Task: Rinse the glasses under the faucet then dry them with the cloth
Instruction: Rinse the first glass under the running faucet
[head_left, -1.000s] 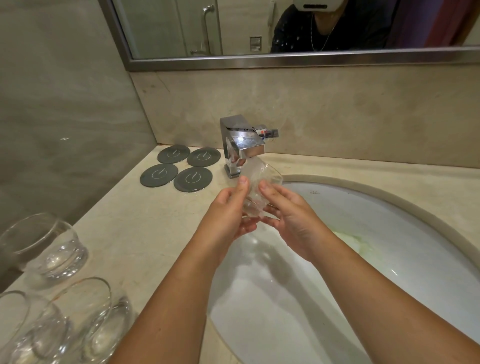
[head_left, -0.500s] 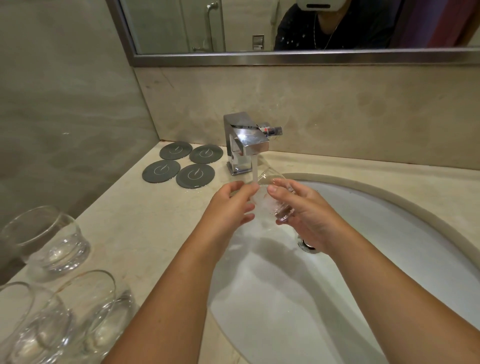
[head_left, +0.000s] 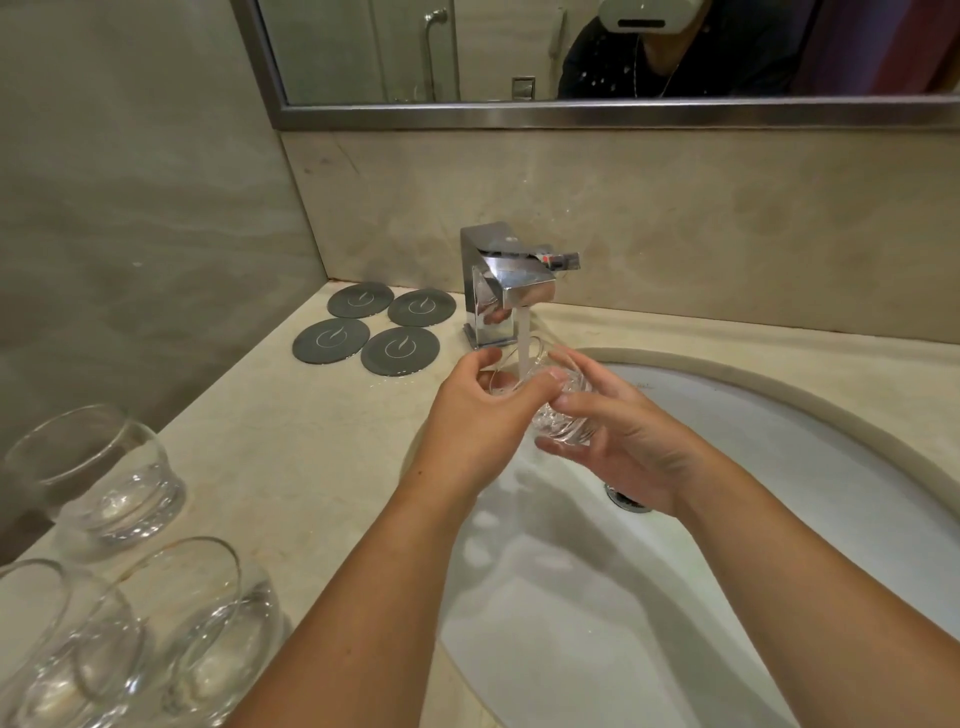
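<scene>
A clear stemless glass (head_left: 558, 415) is held tilted under the chrome faucet (head_left: 511, 288), and the water stream falls onto its rim. My left hand (head_left: 475, 415) grips the glass from the left, thumb over the rim. My right hand (head_left: 628, 441) cups its base and right side with curled fingers. Three more clear glasses stand on the counter at the lower left: one further back (head_left: 98, 478), one at the near left edge (head_left: 57, 654) and one beside it (head_left: 208, 629). No cloth is in view.
Several dark round coasters (head_left: 376, 330) lie on the beige counter (head_left: 291, 447) left of the faucet. The white oval sink (head_left: 779, 493) has its drain (head_left: 626, 499) under my right wrist. A mirror (head_left: 571, 52) runs along the wall above.
The glass has come down from beside the spout into the running water. Both hands have turned it, and my left thumb now lies over the rim.
</scene>
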